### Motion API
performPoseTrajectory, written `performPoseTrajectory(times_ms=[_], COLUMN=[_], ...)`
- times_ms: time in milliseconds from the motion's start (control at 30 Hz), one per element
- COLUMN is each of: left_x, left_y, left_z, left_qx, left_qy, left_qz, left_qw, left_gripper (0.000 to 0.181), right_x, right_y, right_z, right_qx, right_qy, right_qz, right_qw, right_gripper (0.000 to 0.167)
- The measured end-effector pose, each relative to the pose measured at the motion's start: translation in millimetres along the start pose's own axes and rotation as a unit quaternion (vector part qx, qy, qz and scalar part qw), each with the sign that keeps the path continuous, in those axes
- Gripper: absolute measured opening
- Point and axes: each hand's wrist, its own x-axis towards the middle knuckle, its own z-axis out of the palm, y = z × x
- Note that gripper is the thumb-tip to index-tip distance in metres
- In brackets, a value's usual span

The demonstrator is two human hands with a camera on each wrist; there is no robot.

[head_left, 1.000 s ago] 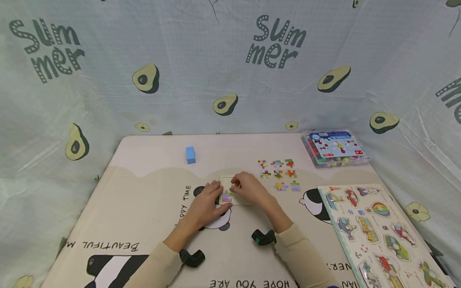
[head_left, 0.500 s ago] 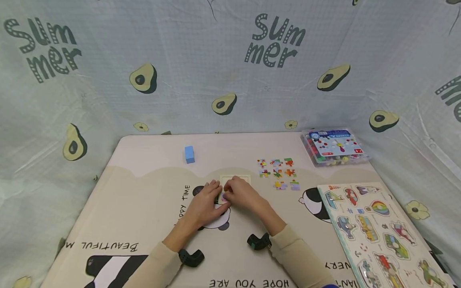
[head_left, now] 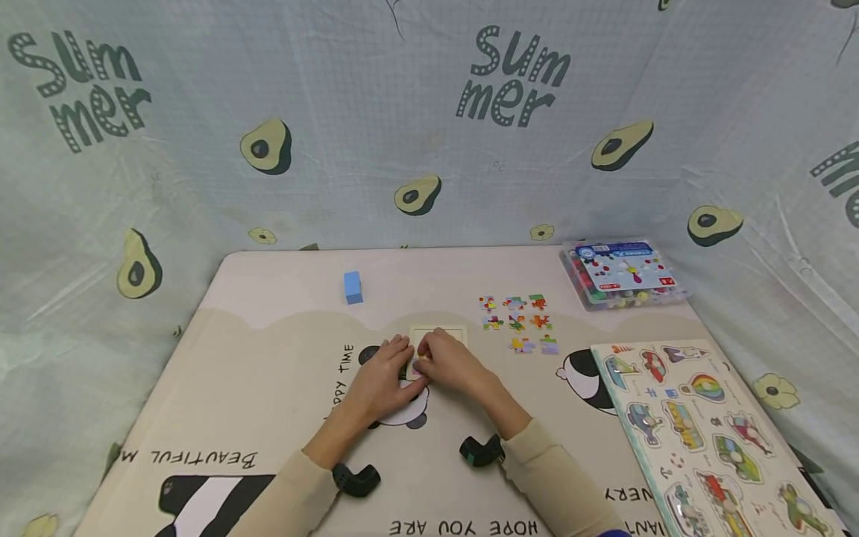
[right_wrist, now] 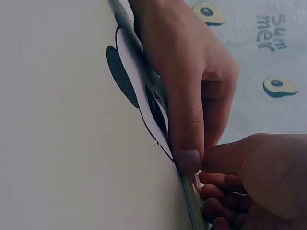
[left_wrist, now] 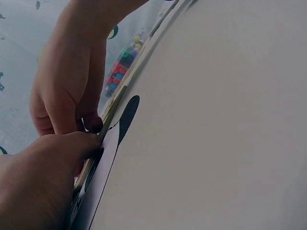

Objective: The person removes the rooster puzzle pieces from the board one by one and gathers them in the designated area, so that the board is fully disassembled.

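A small pale puzzle tray (head_left: 460, 332) lies flat on the table in the middle of the head view. My left hand (head_left: 384, 377) holds its near left corner, fingers along the left edge and thumb at the near edge. Over the tray, my right hand (head_left: 452, 362) has its fingers curled and pinches a small puzzle piece (head_left: 416, 367) at the near left corner; the hands hide most of that piece. Several colourful loose puzzle pieces (head_left: 516, 322) lie in rows to the right of the tray.
A blue block (head_left: 353, 288) stands at the back left. A clear plastic box (head_left: 624, 276) of coloured beads sits at the back right. Along the right side lies a large picture board (head_left: 691, 432). Behind the table (head_left: 282, 276) hangs a printed cloth (head_left: 335, 149).
My right hand has come left and down with bent fingers to the tray's near left corner, then stays there. The left hand keeps its place at the tray.
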Motion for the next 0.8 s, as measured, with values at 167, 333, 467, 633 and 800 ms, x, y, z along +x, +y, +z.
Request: performPoseTrajectory(times_ms=[167, 333, 467, 633, 800], left_x=[-0.4, -0.7, -0.7, -1.0, -0.7], left_y=[0.7, 1.4, 1.4, 1.6, 2.2], left_z=[-0.4, -1.0, -0.9, -0.9, -1.3], left_qx=[0.003, 0.0, -0.003, -0.008, -0.008], left_qy=[-0.003, -0.004, -0.003, -0.003, -0.004], left_qz=[-0.004, -0.007, -0.008, -0.01, -0.01], left_qw=[1.0, 1.0, 1.0, 0.9999, 0.9999], left_gripper=[0.059, 0.059, 0.059, 0.06, 0.061], right_x=[1.1, 2.4, 2.9, 2.3, 1.3], right_y=[2.6, 5.1, 6.5, 7.3, 7.4], right_z=[1.0, 1.8, 1.5, 0.1, -1.9], right_qx=[0.008, 0.028, 0.044, 0.074, 0.079], right_qy=[0.002, 0.008, 0.009, 0.008, 0.01], right_qz=[-0.007, -0.012, -0.012, -0.007, -0.012], right_qw=[0.9999, 0.9995, 0.9989, 0.9972, 0.9967], right_gripper=[0.019, 0.018, 0.017, 0.013, 0.014])
